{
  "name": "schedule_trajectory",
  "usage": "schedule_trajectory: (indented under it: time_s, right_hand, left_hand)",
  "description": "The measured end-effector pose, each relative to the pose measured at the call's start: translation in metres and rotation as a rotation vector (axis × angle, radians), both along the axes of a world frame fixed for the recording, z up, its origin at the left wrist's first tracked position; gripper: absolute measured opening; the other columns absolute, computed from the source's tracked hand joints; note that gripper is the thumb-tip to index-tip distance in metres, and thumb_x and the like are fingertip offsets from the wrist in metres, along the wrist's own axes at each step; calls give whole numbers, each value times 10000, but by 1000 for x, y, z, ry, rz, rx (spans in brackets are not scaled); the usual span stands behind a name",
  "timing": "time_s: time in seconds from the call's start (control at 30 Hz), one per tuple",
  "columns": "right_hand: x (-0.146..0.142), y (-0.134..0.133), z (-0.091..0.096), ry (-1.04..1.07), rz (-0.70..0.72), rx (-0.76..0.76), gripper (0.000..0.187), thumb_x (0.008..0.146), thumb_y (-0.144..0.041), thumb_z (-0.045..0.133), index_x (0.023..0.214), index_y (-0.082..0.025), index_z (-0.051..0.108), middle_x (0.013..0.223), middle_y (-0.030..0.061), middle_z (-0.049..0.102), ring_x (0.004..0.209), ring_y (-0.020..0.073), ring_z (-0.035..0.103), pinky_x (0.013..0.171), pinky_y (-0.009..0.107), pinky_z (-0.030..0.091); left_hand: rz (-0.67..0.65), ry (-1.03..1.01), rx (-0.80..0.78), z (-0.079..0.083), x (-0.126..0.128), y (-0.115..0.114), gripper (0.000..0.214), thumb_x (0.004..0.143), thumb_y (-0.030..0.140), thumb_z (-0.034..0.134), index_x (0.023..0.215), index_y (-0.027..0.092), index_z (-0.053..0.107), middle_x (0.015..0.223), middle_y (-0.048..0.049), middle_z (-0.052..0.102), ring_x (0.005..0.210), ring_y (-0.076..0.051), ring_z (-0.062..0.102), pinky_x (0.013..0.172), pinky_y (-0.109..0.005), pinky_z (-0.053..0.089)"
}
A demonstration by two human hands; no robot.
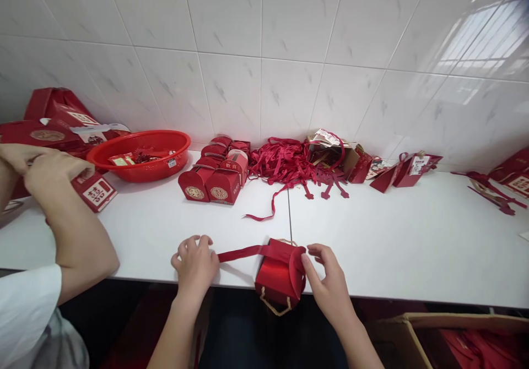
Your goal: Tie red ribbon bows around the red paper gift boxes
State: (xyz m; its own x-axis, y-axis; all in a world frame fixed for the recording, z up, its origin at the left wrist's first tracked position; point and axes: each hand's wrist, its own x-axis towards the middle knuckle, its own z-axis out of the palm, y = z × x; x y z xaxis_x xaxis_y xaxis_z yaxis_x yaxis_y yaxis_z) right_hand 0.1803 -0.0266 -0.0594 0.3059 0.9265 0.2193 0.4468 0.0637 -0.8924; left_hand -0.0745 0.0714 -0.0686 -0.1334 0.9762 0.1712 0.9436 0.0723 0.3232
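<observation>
A small red gift box (278, 272) with twisted rope handles lies on its side at the table's front edge, partly overhanging it. Across its upper face runs a red ribbon (242, 252), stretched out to the left. My left hand (195, 264) pinches the ribbon's left end between thumb and fingers. At the box's right end, my right hand (326, 272) has its fingers apart, and its thumb and fingertips are beside or lightly touching the curved flap; contact is hard to tell. Beyond the box, a loose ribbon strand (264, 217) trails from a heap of red ribbons (281, 161).
Several finished-looking red boxes (210, 184) stand near the wall, beside a red basin (142, 173) holding small packets. A co-worker's arm (78, 209) reaches in from the left over another red box (97, 193). Below the table at right is a cardboard carton (407, 330).
</observation>
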Motion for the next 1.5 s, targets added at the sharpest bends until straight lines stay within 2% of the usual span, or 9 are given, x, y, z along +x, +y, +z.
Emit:
schedule_trajectory:
  time_s: [0.1, 0.17, 0.27, 0.43, 0.67, 0.87, 1.03, 1.23, 1.5]
  right_hand:
    - [-4, -2, -6, 132, 2, -70, 272, 833, -441, 555, 981, -221, 490, 980, 69, 591, 941, 217, 583, 840, 389, 499]
    - [-8, 0, -9, 203, -52, -94, 336, 784, -478, 604, 957, -221, 474, 931, 60, 587, 873, 211, 599, 734, 345, 526]
    - [-10, 6, -15, 273, -94, -139, 387, 745, -544, 616, 891, -222, 457, 820, 15, 560, 619, 148, 559, 521, 269, 468]
    - [-5, 17, -22, 428, 12, -171, 393, 757, -573, 596, 735, -217, 433, 473, -109, 290, 429, 80, 284, 430, 209, 246]
    - [3, 16, -4, 520, 212, -242, 379, 782, -544, 591, 720, -190, 470, 672, -40, 448, 561, 87, 377, 517, 213, 312]
    - [12, 5, 0, 385, 431, -375, 511, 841, -567, 473, 522, -178, 382, 540, -47, 324, 520, 89, 308, 511, 236, 284]
    - [11, -3, 4, 394, 381, -273, 374, 807, -474, 588, 628, -188, 427, 662, -25, 468, 634, 117, 426, 605, 245, 359]
    - [3, 5, 0, 614, 246, -262, 356, 735, -477, 671, 755, -211, 436, 619, -59, 468, 502, 88, 427, 447, 198, 338]
    - [19, 13, -14, 192, 62, 40, 231, 774, -413, 649, 765, -184, 621, 692, 21, 584, 629, 148, 536, 571, 272, 464]
  left_hand:
    - [-219, -461, 123, 6, 16, 0, 133, 840, 312, 461, 884, 203, 523, 1035, -96, 569, 1064, -272, 496, 940, -449, 352]
    - [-398, -806, 41, 10, 36, -5, 192, 860, 397, 448, 868, 210, 492, 949, -50, 566, 950, -207, 544, 862, -342, 420]
    - [-507, -1022, -184, 11, 63, -17, 229, 849, 442, 482, 836, 215, 457, 838, 5, 517, 746, -142, 526, 671, -243, 433]
    - [-505, -1087, -351, 7, 75, -29, 277, 860, 473, 470, 776, 215, 412, 646, 59, 408, 590, -106, 398, 568, -214, 357]
    - [-555, -1040, -328, 1, 58, -19, 399, 826, 504, 491, 600, 180, 434, 606, 32, 404, 609, -116, 391, 602, -237, 344]
    - [-438, -996, -299, -4, 53, -21, 428, 754, 520, 574, 532, 177, 448, 558, 33, 428, 569, -114, 395, 573, -236, 346]
    - [-363, -1009, -295, -3, 59, -29, 437, 753, 547, 566, 543, 177, 468, 542, 34, 439, 546, -114, 400, 544, -229, 344]
    - [-299, -1067, -256, -6, 65, -34, 461, 749, 571, 563, 534, 181, 443, 515, 46, 393, 511, -105, 368, 506, -218, 325]
    - [-280, -997, -225, -11, 55, -31, 472, 718, 548, 612, 500, 181, 410, 501, 57, 317, 509, -99, 311, 518, -225, 283]
